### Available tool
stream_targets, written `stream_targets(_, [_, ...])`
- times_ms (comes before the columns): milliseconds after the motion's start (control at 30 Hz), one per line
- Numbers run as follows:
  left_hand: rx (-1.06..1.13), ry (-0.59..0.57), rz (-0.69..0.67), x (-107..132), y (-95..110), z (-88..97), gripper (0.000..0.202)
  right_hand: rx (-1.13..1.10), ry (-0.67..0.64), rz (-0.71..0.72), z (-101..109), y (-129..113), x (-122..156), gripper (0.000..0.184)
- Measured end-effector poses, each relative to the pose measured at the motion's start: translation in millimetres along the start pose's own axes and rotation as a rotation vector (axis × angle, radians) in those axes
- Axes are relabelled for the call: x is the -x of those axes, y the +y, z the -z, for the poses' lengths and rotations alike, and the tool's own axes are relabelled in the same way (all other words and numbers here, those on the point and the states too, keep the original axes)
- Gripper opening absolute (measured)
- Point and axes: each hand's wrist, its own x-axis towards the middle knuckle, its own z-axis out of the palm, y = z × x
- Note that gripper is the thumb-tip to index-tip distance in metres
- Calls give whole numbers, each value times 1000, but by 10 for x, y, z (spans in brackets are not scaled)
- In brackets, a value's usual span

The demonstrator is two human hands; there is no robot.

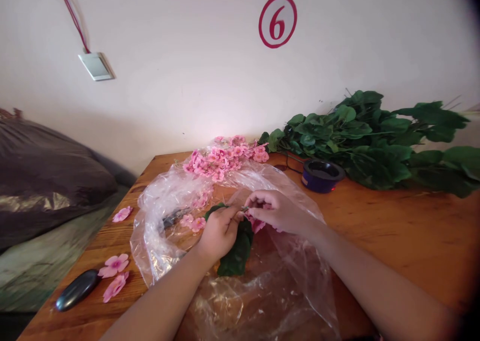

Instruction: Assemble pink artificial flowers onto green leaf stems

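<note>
My left hand (221, 231) is closed, its fingers pinching a spray of green artificial leaves (236, 253) close to the stem. Against its fingertips, my right hand (275, 211) is closed in a pinch on the stem of pink artificial flowers (257, 225), which hang partly hidden beneath the palm. The exact joint between the fingertips is too small to make out. Under both hands lies a crumpled clear plastic bag (232, 306). Just left of the leaves, loose pink blossoms (197, 224) rest on the wooden table.
A pile of pink flower sprays (217, 161) lies by the wall. At the right, a dark blue round heating pot (322, 175) with a red light stands before heaped green leaf stems (375, 141). Single blossoms (114, 265) and a black oval object (78, 290) lie near the table's left edge.
</note>
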Motion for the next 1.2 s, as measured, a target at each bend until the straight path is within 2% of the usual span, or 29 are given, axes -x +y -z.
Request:
stream_targets(200, [-26,0,-2,1,1,-4,25,166,87,73,-61,54,-4,12])
stream_targets(300, [-34,-11,1,2,0,-9,23,341,139,160,-62,101,-12,11])
stream_targets(400, [-44,-28,14,3,-5,-21,22,575,251,247,-98,152,-15,7])
stream_targets(500, [-62,-46,19,-2,1,-32,23,711,329,277,-155,181,-12,7])
stream_targets(600, [-113,-55,12,-12,23,-36,22,783,353,283,-199,164,-3,13])
stream_targets(833, [-159,-61,-15,-18,34,-36,22,938,303,331,-210,147,5,18])
stream_targets(967, [-156,-58,5,-15,16,-42,22,868,241,394,-171,260,-1,16])
stream_targets(1100, [-136,-63,26,-19,7,-42,22,750,195,378,-136,322,9,14])
stream_targets(1200, [-137,-63,27,-22,13,-41,23,849,114,409,-124,260,34,19])
